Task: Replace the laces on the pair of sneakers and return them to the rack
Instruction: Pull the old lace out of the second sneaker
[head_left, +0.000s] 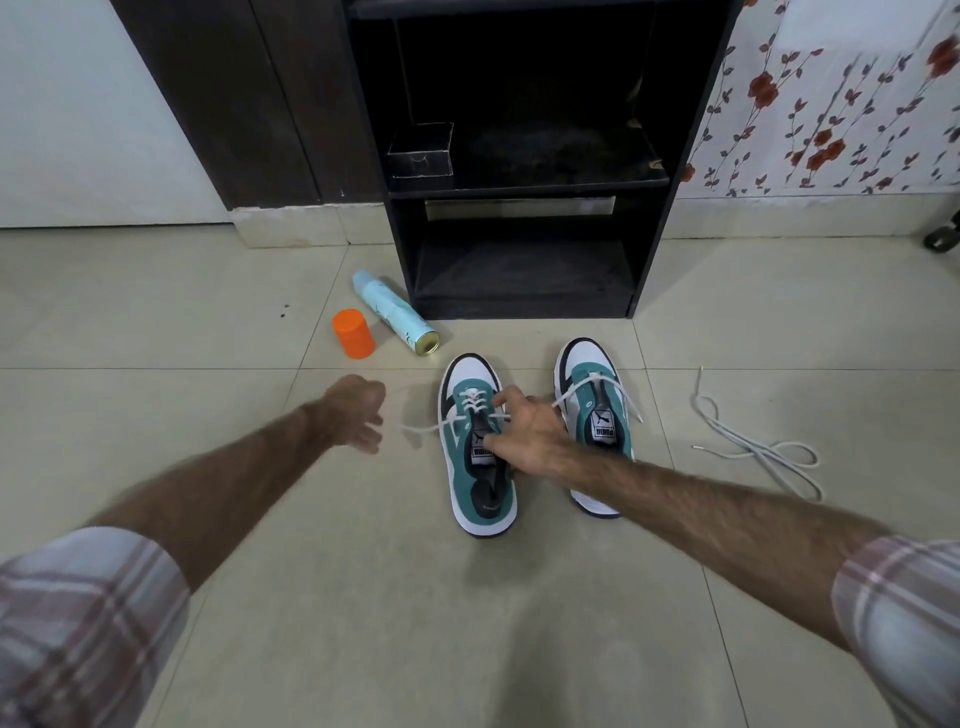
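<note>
Two teal-and-white sneakers stand on the tiled floor, toes toward the rack. White lace runs through the front eyelets of the left sneaker (480, 486), and one lace end (418, 429) trails off to its left. My right hand (524, 436) grips this sneaker at the tongue and lacing, thumb on the tongue label and forefinger by the lace. Blurred, my left hand (358, 415) hovers just left of that lace end with loosely curled fingers and holds nothing I can see. The right sneaker (592, 384) has a single white lace crossing, both ends hanging loose.
A dark shoe rack (524, 182) stands against the wall ahead, with a small open box (421, 150) on its middle shelf. A light-blue spray can (395, 314) lies beside an orange cap (354, 333). Loose whitish laces (758, 452) lie on the floor at right.
</note>
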